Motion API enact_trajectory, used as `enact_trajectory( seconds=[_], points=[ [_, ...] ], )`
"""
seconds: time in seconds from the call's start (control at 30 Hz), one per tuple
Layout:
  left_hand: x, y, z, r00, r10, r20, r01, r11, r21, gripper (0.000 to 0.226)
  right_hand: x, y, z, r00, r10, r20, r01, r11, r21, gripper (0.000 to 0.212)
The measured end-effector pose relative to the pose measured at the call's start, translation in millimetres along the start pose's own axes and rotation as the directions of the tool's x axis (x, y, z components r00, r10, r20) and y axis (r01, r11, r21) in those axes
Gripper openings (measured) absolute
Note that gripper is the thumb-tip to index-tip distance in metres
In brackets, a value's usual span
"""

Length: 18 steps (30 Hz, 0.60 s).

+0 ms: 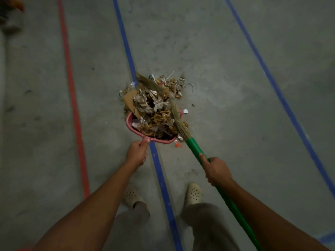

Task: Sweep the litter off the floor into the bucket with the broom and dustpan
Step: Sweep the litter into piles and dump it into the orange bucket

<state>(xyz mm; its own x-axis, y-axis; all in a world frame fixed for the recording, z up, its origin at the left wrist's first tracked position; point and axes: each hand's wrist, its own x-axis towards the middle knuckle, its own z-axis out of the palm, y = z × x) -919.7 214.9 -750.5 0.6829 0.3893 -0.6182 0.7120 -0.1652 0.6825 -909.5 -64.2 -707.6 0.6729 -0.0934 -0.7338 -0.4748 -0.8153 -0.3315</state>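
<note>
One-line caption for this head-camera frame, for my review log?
Sweeping up: left hand holds a pink dustpan heaped with litter while the right hand grips a green-handled broom across the pile.

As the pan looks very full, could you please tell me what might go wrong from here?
The litter heap stands above the rim of the pink dustpan, and the cardboard piece sticks out past it; lifting may spill them. The left hand grips only the short handle, so the pan might tip. The orange scrap beside the broom in the right hand could be left behind.
</note>
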Motion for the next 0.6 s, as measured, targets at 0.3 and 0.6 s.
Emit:
enact_trajectory(
  seconds=[0.3, 0.6],
  points=[
    [-142.1, 69.0, -20.3, 0.999, -0.011, -0.045, 0.007, 0.995, -0.096, 0.055, -124.7, 5.6, -84.0, 0.996, -0.083, -0.019, 0.084, 0.995, 0.051, 0.055],
    [-223.9, 79.5, -45.7, 0.993, 0.000, -0.114, -0.019, 0.985, -0.169, 0.060, -192.1, 10.7, -114.2, 0.985, -0.173, -0.001, 0.173, 0.984, 0.045, 0.051]
  ],
)
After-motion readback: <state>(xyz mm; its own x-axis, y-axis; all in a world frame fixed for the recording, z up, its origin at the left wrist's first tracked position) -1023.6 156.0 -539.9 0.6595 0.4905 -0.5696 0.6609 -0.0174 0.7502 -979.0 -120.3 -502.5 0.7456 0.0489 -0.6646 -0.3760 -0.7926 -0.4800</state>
